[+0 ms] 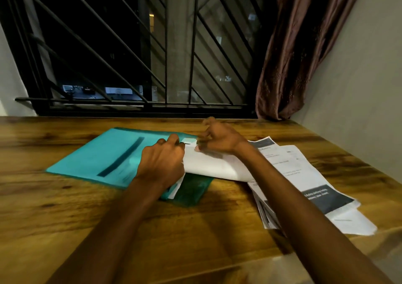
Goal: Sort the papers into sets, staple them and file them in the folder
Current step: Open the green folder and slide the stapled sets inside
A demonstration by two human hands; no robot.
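A teal folder lies open on the wooden table, with a dark strip down its left flap. A white set of papers rests on the folder's right half, its near side curled up. My left hand presses on the left edge of that set, fingers curled. My right hand pinches the set's top edge near a small pale clip or tab. More printed sheets with dark grey bands lie spread to the right, under my right forearm.
A barred window runs along the table's far edge. A brown curtain hangs at the back right beside a pale wall that closes off the table's right side.
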